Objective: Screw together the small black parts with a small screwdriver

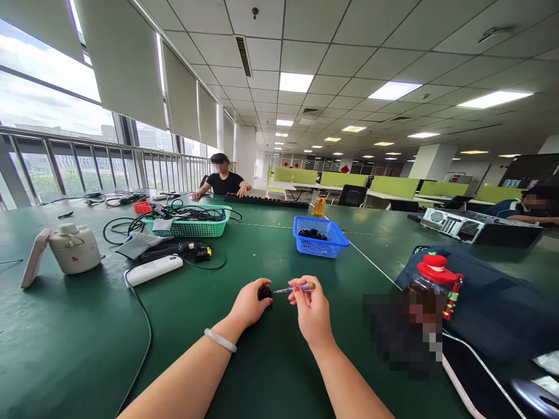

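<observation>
Low over the green table point(244, 372), my left hand point(250, 304) is closed around a small round black part point(264, 293). Its exact kind is too small to make out. My right hand point(312, 308) grips a screwdriver point(301, 288) with a clear handle, held nearly level. The slim metal tip points left and ends at or very near the black part; I cannot tell if they touch. Beyond my hands stands a blue plastic basket point(321, 247) with several black pieces point(312, 234) in it.
Left lie a green basket point(196, 228) of cables, a white power strip point(155, 270) and a cream jug point(75, 249). Right are a red-lidded jar point(430, 285), a dark cloth bag point(493, 297) and a phone point(480, 378). A person point(222, 180) sits at the far end.
</observation>
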Demonstrator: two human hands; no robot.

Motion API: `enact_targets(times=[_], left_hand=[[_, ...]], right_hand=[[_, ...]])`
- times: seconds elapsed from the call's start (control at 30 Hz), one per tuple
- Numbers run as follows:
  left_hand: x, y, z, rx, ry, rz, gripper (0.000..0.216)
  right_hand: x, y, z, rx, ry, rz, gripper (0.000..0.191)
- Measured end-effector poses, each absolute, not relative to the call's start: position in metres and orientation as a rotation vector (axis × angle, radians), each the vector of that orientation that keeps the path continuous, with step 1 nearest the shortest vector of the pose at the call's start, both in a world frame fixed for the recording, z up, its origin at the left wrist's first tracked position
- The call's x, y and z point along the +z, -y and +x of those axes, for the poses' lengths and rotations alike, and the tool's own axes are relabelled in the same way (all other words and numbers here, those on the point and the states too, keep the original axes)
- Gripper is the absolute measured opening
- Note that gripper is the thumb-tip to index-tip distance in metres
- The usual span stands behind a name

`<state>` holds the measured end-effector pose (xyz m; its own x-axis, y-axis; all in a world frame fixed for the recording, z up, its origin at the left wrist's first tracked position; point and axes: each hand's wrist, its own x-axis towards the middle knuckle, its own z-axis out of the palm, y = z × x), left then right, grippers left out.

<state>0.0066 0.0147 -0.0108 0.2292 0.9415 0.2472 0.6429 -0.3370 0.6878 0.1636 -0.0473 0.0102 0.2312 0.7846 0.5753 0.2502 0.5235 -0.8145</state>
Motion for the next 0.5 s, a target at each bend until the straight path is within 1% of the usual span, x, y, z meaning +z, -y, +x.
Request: enact_targets(times=[0.3,0.5], left_hand=[[-0.0138,-0.0146,0.0091,0.926,-1.343,2.036,0.046],[-0.0154,-0.0135,0.0087,0.924,-1.223,2.076,0.051]], right_hand=[[0.0017,0.0424,0.1627,0.507,1.440,-1.030,0.017],[0.0007,0.0424,0.1621,0.562,1.460,-1.002,0.015]])
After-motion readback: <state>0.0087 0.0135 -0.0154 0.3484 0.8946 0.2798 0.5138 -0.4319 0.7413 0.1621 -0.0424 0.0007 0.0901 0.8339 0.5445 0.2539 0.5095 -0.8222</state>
